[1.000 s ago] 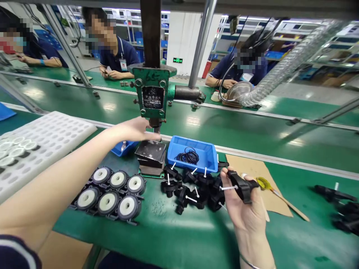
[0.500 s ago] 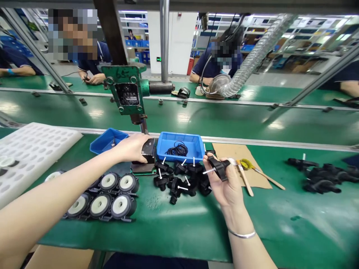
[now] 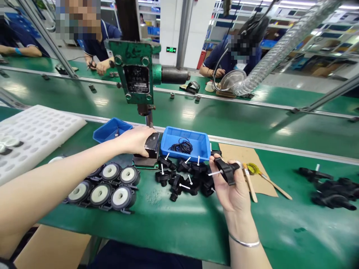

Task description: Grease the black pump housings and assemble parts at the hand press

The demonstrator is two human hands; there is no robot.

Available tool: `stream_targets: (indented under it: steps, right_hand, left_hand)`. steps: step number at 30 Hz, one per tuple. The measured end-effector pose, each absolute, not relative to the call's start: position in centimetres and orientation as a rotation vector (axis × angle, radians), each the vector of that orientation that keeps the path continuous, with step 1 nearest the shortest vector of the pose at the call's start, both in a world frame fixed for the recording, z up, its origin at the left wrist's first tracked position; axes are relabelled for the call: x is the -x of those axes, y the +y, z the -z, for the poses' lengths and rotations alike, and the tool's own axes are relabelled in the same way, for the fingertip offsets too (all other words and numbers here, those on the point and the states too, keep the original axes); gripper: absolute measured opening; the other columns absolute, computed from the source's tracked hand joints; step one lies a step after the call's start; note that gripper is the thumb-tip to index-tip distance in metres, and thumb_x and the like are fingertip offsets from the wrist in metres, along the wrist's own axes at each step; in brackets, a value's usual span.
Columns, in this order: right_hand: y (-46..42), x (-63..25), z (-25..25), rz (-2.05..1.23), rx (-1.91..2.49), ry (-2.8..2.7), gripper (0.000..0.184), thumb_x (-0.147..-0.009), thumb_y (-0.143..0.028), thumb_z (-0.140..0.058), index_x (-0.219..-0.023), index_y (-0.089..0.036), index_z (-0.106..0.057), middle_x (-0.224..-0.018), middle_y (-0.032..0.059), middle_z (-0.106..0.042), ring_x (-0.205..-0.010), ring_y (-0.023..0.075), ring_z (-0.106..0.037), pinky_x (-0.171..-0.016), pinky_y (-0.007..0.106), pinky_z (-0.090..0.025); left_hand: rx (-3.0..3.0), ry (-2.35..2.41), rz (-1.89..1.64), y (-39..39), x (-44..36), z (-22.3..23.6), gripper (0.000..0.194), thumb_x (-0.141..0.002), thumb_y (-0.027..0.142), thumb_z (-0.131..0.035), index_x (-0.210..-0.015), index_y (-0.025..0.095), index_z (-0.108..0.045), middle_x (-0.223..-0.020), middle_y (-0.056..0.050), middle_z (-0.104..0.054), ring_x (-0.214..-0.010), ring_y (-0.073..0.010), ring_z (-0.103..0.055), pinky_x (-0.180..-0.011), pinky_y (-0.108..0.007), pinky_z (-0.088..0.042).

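Your right hand [image 3: 232, 192] grips a black plastic part [image 3: 229, 172] between thumb and fingertips, its white pin [image 3: 214, 173] pointing left. That part sits at your finger ends, beyond the palm, just right of a pile of similar parts [image 3: 177, 184]. Your left hand [image 3: 137, 140] clasps a dark block [image 3: 153, 145] under the green press [image 3: 137, 73]; 2 rows of round parts [image 3: 120, 197] lie partly behind your forearm.

The fitting [image 3: 229, 172] and block [image 3: 153, 143] are black, the pin [image 3: 215, 173] white, the tray [image 3: 199, 140] blue, and the tabletop [image 3: 179, 228] green.
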State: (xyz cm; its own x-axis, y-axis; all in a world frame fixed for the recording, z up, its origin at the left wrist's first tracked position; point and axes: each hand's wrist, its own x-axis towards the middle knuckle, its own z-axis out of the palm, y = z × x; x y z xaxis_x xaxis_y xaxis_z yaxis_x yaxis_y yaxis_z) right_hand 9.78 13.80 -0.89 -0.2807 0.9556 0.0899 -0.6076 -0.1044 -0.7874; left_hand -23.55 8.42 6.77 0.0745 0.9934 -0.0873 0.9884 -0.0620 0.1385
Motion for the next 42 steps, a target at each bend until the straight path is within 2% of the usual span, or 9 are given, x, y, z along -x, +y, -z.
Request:
stream_targets:
  steps: [11,22,29,35,42]
  right_hand:
    - [13.62,-9.26,0.85,-1.673,0.583,-0.903,0.022,-0.085,-0.045,-0.074,-0.097,-0.027,-0.072,-0.116,0.0059,-0.074,-0.118,0.0238,-0.068,-0.124,0.054,-0.029]
    - [13.47,-9.35,0.8,-1.685,0.6,-0.906,0.021,-0.085,-0.045,-0.074,-0.096,-0.028,-0.072,-0.115,0.0041,-0.075,-0.119,0.0234,-0.067,-0.124,0.052,-0.033]
    - [13.45,-9.36,0.81,-1.69,0.581,-0.908,0.02,-0.086,-0.043,-0.074,-0.097,-0.027,-0.072,-0.115,0.0048,-0.075,-0.12,0.024,-0.067,-0.125,0.053,-0.03]
    - [13.55,-9.36,0.98,-1.681,0.599,-0.93,0.022,-0.086,-0.046,-0.073,-0.097,-0.027,-0.072,-0.117,0.0046,-0.074,-0.12,0.0239,-0.067,-0.125,0.053,-0.03]
    - [13.7,-9.03,1.01,-1.691,0.58,-0.966,0.022,-0.084,-0.046,-0.075,-0.096,-0.028,-0.072,-0.119,0.0047,-0.073,-0.122,0.0239,-0.066,-0.125,0.052,-0.028]
  left_hand:
    - [-2.146,2.073,-0.084,8.39,23.68,-6.37,0.08,-0.057,0.037,-0.08,-0.129,0.015,-0.054,-0.125,-0.017,-0.066,-0.115,-0.0369,-0.062,-0.096,-0.042,-0.051]
    - [-2.157,2.074,-0.07,8.31,23.54,-6.5,0.077,-0.059,0.037,-0.08,-0.128,0.015,-0.055,-0.119,-0.016,-0.067,-0.111,-0.0377,-0.063,-0.091,-0.042,-0.051]
    - [-2.145,2.072,-0.032,8.42,23.77,-5.97,0.094,-0.056,0.054,-0.084,-0.132,0.01,-0.051,-0.128,-0.023,-0.061,-0.118,-0.0425,-0.058,-0.094,-0.046,-0.05]
    - [-2.058,2.155,-0.028,8.27,23.33,-6.15,0.088,-0.057,0.052,-0.085,-0.13,0.016,-0.05,-0.128,-0.019,-0.062,-0.119,-0.0399,-0.058,-0.091,-0.043,-0.051]
    - [-2.072,2.151,-0.068,8.18,23.33,-6.08,0.09,-0.053,0.052,-0.088,-0.126,0.014,-0.052,-0.121,-0.019,-0.065,-0.111,-0.0393,-0.062,-0.086,-0.043,-0.052]
